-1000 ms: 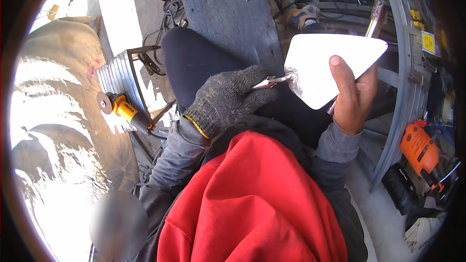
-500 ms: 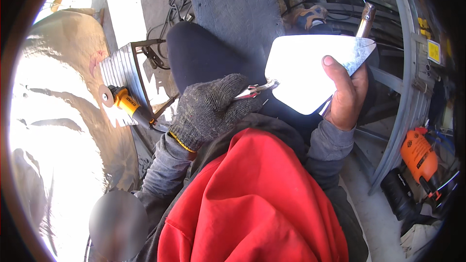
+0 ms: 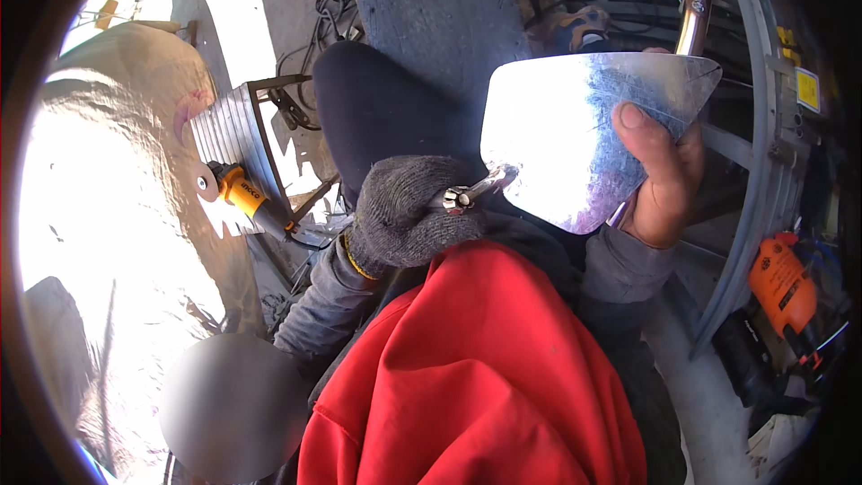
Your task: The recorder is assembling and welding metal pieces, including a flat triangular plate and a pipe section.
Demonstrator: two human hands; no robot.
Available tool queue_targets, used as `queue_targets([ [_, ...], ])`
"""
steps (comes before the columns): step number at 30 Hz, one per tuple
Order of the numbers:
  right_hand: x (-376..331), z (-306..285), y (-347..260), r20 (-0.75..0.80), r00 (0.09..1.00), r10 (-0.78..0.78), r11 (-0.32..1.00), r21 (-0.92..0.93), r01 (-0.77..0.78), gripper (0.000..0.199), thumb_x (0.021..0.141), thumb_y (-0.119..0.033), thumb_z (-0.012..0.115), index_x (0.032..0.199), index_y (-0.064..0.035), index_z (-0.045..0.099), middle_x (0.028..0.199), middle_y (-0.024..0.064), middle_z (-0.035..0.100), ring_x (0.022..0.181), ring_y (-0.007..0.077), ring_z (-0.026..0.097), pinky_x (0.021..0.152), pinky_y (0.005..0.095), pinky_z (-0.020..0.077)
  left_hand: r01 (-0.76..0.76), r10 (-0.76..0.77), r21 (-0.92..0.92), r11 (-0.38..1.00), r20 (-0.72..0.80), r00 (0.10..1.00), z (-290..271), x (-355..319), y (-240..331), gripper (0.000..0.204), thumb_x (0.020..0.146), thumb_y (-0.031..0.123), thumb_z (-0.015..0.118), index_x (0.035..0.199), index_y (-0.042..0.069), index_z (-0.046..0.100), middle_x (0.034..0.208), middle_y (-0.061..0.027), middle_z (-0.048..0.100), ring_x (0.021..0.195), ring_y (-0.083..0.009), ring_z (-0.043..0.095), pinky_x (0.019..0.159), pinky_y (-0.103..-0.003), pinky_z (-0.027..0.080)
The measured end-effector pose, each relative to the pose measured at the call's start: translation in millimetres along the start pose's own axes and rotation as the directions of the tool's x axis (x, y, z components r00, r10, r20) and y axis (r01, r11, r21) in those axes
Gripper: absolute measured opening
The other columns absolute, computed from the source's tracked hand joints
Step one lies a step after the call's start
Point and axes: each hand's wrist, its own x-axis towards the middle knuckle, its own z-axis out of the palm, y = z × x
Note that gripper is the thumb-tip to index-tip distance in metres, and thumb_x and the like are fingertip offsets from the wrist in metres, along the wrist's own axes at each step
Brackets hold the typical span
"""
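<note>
A shiny, shield-shaped piece of sheet metal (image 3: 575, 139) is held up over the lap by the right hand (image 3: 660, 184), which is bare. The thumb is pressed flat on the sheet's face near its right edge, and the fingers are curled behind it, so the hand is closed on the sheet. The left hand (image 3: 409, 211) is covered by a grey knitted glove and is clenched into a fist around a small metal hand tool (image 3: 471, 193). The tool's silvery tip is laid against the lower left edge of the sheet; it may be a pair of pliers or snips, but the tool is mostly hidden by the glove and its kind cannot be told for sure.

A red garment (image 3: 476, 368) is spread across the lower middle of the view, just below both hands. To the left, an angle grinder with a yellow-orange body (image 3: 238, 193) is seen lying beside a ribbed metal piece (image 3: 229, 130), well apart from the hands. An orange power tool (image 3: 786, 287) is seen low on the right, beside a curved grey metal frame (image 3: 763, 171). A worn tyre (image 3: 431, 27) is seen beyond the knees, at the top of the view.
</note>
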Motion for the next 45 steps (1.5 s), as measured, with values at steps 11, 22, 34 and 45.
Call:
queue_targets([
  [11, 28.4, -21.8, 78.8, 0.162, 0.882, 0.443, 0.526, 0.749, -0.402, 0.022, 0.095, -0.016, 0.064, 0.115, -0.0066, 0.065, 0.108, 0.0089, 0.071, 0.099, 0.0225, 0.07, 0.096, 0.0361, 0.0545, 0.175, -0.272, -0.341, 0.924, -0.26, 0.927, 17.8, -14.5, -2.0, 0.032, 0.076, 0.012, 0.083, 0.101, -0.003, 0.071, 0.096, -0.018, 0.071, 0.083, -0.0323, 0.072, 0.073, -0.039, 0.056],
  [22, 107.2, -19.8, 165.5, 0.062, 0.98, 0.191, 0.956, -0.239, -0.171, 0.064, 0.085, -0.047, 0.082, 0.127, -0.0029, 0.062, 0.1, 0.0062, 0.069, 0.071, 0.0071, 0.059, 0.053, 0.0223, 0.0467, 0.128, -0.129, -0.02, 0.992, -0.056, 0.99, -1.8, 24.7, -12.9, 0.037, 0.081, 0.023, 0.082, 0.106, -0.001, 0.071, 0.098, -0.0185, 0.072, 0.09, -0.0363, 0.073, 0.081, -0.042, 0.057],
  [34, 121.9, -44.9, 179.7, -0.11, 0.969, -0.223, 0.597, -0.801, 0.047, 0.051, 0.094, -0.046, 0.071, 0.115, -0.0008, 0.062, 0.09, 0.0091, 0.07, 0.079, 0.02, 0.069, 0.073, 0.0377, 0.0539, 0.078, -0.078, -0.036, 0.996, -0.002, 0.997, 26.9, 65.4, -28.0, 0.032, 0.085, 0.019, 0.08, 0.109, 0.0, 0.069, 0.1, -0.0153, 0.071, 0.092, -0.0301, 0.072, 0.083, -0.038, 0.056],
  [45, 26.0, -93.9, 110.1, -0.111, 0.992, -0.066, 0.85, -0.527, -0.002, 0.041, 0.108, -0.034, 0.054, 0.137, -0.006, 0.056, 0.08, -0.0017, 0.057, 0.058, 0.0021, 0.042, 0.051, 0.0201, 0.0356, 0.176, -0.241, -0.507, 0.844, -0.064, 0.968, 144.5, 114.6, -91.2, 0.03, 0.099, 0.018, 0.067, 0.122, 0.0, 0.063, 0.116, -0.0162, 0.066, 0.109, -0.0293, 0.066, 0.095, -0.037, 0.052],
])
